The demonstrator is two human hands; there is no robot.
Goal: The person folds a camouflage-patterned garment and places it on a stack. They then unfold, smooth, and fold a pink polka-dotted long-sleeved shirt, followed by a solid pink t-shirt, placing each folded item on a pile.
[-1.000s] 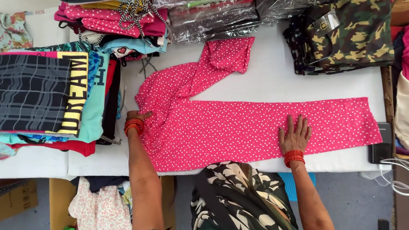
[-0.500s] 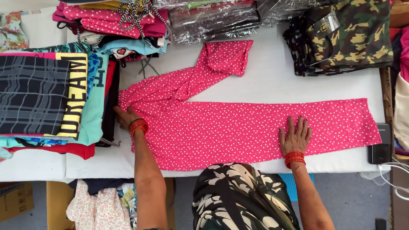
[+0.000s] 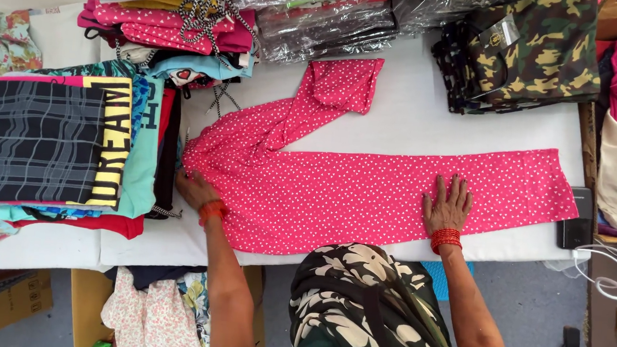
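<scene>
Both hands press flat, fingers open, gripping nothing: left hand (image 3: 191, 188) at the waist edge of the pink trousers (image 3: 366, 193), right hand (image 3: 448, 205) on the straight leg. Flat palms keep the cloth smooth on the table (image 3: 416, 116).

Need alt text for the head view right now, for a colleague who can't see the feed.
A person presses both hands onto pink polka-dot trousers spread on a white table: left hand at the waist end, right hand flat on the straight leg. The other leg angles away; folded clothes are stacked alongside.
</scene>
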